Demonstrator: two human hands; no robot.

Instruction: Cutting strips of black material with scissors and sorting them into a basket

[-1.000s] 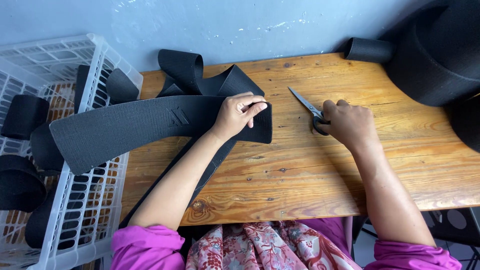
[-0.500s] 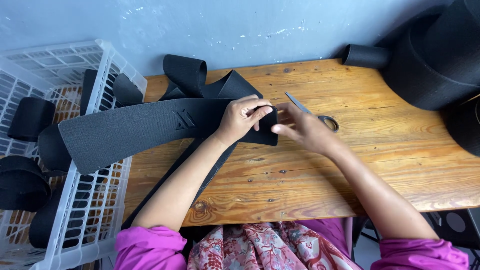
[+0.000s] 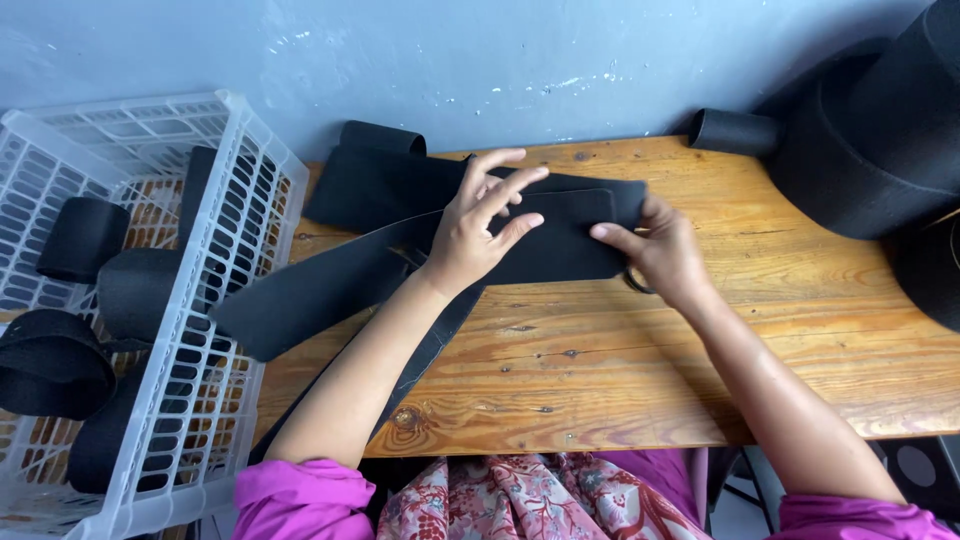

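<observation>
strap (image 3: 560, 235) on table (image 3: 800, 340), crate (image 3: 215, 330) left (rolls (image 3: 80, 235) inside)
</observation>
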